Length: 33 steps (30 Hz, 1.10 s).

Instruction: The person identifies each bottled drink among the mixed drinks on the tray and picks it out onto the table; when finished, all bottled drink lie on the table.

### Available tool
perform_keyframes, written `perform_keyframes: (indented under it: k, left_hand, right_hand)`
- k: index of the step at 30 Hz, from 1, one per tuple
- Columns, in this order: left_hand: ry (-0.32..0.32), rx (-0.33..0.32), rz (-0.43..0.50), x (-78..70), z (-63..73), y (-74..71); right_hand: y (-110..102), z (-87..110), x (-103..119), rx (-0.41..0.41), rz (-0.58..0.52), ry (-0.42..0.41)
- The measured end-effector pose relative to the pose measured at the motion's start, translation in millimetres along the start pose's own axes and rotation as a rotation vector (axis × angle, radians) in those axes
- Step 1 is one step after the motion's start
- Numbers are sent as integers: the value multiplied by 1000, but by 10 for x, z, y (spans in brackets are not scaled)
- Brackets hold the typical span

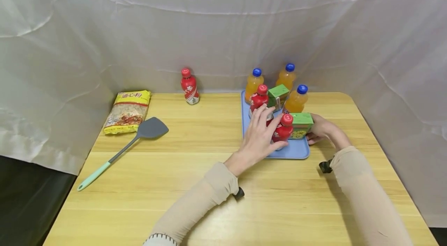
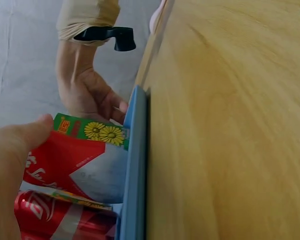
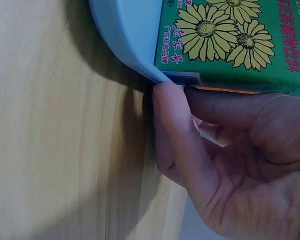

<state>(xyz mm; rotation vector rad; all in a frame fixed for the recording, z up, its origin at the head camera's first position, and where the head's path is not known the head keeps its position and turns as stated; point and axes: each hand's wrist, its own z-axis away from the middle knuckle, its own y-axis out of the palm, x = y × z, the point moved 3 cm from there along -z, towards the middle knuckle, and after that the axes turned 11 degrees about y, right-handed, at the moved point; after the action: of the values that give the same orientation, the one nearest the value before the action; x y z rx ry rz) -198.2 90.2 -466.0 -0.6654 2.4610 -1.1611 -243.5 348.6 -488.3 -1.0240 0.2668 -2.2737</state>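
A blue tray [image 1: 292,153] on the table's right side holds several drinks. My left hand [image 1: 257,137] holds the front red bottle [image 1: 283,132], thumb on its near side and forefinger behind. Its other fingers spread over a red can [image 2: 45,212], largely hidden in the head view. My right hand [image 1: 323,127] pinches the tray's right rim with thumb and fingers, close to a green drink carton [image 1: 301,125] with yellow flowers. Behind stand another red bottle [image 1: 259,98], a second green carton [image 1: 278,95] and orange-drink bottles with blue caps [image 1: 254,84].
A lone red bottle [image 1: 189,87] stands at the table's back edge. To the left lie a yellow food packet [image 1: 127,112] and a spatula [image 1: 152,128] with a mint handle. A grey curtain [image 1: 209,25] hangs along the back and sides.
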Motion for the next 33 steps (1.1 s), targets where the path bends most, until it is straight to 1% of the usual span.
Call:
perform_keyframes:
  k: [3,5,8,11,13,15,17,21,25,29,31,33]
  left_hand:
    - [-8,-6,-14,-6,4,20]
    - [-1,-15,-22,-16,3,21]
    - [46,-24,-29,-50,6,14]
    - [123,-17,-30,-109,25,5]
    - [164,-10,-10,-151,45,-15]
    - [186,-12,26,-189,55,-62]
    - [187,-16,66,-223,59,-152]
    - [138,-41,181,-247,42,-428]
    - [58,-91,340,-183,37,-724]
    - [-34,-144,502,-34,39,-961]
    - [-99,-160,583,63,42,-1053]
    - [-181,-174,668,174,51,-1132]
  right_hand:
    - [8,-3,8,1,0,-3]
    - [17,-3,16,1,-4,-4]
    - [28,-6,19,-1,-7,-5]
    - [32,-3,17,-5,-6,-9]
    - [38,4,20,-8,-5,-11]
    - [44,11,21,-8,-1,-13]
    - [42,20,21,-5,5,-18]
    - [35,33,20,-7,8,-17]
    - [30,32,19,-13,1,-13]
    - [30,15,18,-21,3,-10]
    - [31,8,18,-22,1,-8]
    - [35,10,23,-22,1,-5]
